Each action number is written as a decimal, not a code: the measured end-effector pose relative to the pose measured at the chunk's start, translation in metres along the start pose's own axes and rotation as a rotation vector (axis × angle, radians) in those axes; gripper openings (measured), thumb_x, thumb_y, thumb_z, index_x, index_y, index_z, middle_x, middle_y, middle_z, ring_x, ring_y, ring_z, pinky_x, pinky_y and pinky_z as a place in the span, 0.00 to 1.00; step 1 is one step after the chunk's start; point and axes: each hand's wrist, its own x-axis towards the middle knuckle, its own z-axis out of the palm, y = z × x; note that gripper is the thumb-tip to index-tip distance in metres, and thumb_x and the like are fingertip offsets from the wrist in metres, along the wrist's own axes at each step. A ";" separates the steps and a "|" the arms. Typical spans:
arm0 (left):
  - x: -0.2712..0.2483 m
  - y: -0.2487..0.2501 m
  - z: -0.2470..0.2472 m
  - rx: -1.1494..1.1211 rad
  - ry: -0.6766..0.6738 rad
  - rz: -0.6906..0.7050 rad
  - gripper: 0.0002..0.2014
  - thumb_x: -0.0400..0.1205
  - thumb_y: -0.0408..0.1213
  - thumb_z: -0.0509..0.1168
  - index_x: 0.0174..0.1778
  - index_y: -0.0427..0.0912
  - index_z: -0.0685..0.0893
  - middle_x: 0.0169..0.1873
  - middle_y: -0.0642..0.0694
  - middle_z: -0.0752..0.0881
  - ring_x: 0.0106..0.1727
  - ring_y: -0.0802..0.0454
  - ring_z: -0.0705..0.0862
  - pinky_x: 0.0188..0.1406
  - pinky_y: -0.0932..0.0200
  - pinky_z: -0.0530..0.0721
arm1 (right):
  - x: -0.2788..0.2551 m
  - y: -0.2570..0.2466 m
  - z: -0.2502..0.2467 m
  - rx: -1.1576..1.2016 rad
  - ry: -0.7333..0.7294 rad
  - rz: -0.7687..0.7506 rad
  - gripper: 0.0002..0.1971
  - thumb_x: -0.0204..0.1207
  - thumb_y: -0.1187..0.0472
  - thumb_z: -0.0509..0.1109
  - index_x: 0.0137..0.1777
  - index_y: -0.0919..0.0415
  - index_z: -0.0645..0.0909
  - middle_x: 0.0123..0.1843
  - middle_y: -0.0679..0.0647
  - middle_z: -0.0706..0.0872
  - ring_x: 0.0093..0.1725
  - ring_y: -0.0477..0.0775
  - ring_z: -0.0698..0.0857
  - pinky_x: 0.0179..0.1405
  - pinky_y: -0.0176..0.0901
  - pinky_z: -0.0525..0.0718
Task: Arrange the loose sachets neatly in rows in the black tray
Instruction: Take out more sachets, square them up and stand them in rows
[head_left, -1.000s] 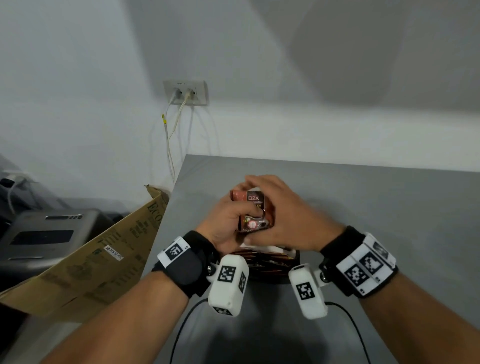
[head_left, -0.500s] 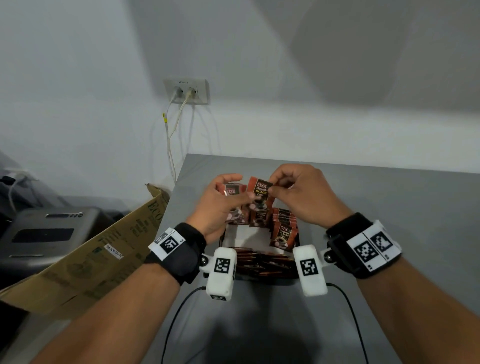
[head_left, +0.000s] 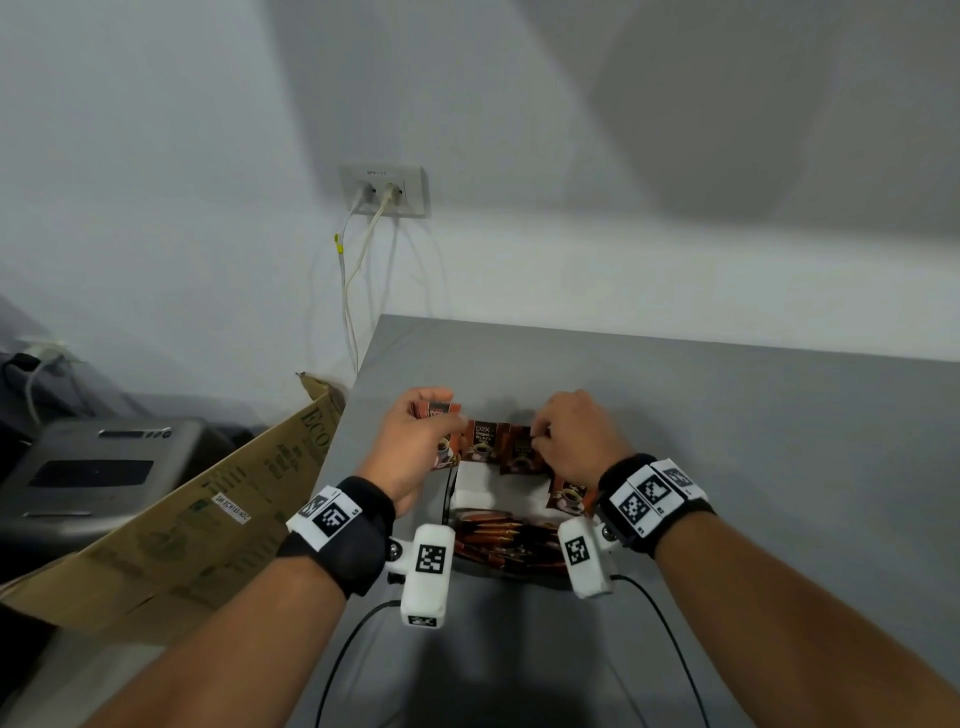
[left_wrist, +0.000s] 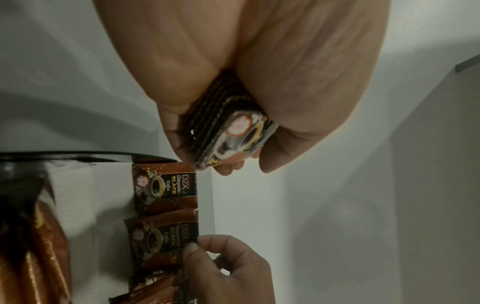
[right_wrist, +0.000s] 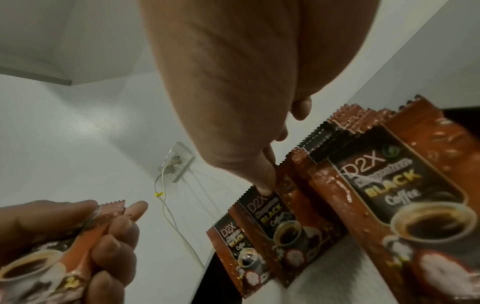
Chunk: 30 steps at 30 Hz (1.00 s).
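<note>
Brown D2X black coffee sachets are the task's objects. My left hand grips a small stack of sachets just left of the black tray, which is lined with white paper. One sachet stands at the tray's far edge. Beside it, my right hand pinches the top of a second sachet, also seen in the right wrist view. More sachets stand in a row along the tray's right side, under my right wrist.
Long brown stick sachets fill the near end of the tray. The grey table ends just left of my left hand, where a cardboard box leans. A wall socket with cables is behind.
My hands, joined over the stack a second ago, have parted. The right hand took one sachet from the stack and lowered it to the tray's far edge; the left moved left with the rest.
</note>
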 end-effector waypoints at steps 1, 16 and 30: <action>0.000 0.000 0.000 -0.001 -0.003 -0.003 0.16 0.80 0.24 0.70 0.60 0.44 0.82 0.56 0.41 0.86 0.50 0.44 0.87 0.52 0.44 0.85 | 0.001 0.001 0.001 -0.015 0.000 0.000 0.07 0.79 0.59 0.73 0.42 0.51 0.90 0.51 0.49 0.86 0.56 0.53 0.79 0.60 0.52 0.83; 0.001 -0.005 0.002 -0.003 -0.053 -0.039 0.15 0.80 0.23 0.69 0.61 0.42 0.81 0.54 0.40 0.87 0.43 0.46 0.88 0.41 0.49 0.86 | 0.004 0.006 0.002 -0.084 -0.005 -0.018 0.06 0.79 0.59 0.71 0.40 0.51 0.82 0.51 0.49 0.81 0.56 0.52 0.75 0.61 0.48 0.79; 0.001 -0.007 0.006 0.010 -0.122 -0.065 0.25 0.74 0.13 0.68 0.61 0.42 0.83 0.55 0.32 0.88 0.45 0.41 0.89 0.39 0.49 0.86 | 0.001 0.009 -0.004 0.089 0.053 -0.039 0.06 0.76 0.58 0.76 0.50 0.52 0.83 0.51 0.46 0.80 0.54 0.48 0.76 0.58 0.43 0.78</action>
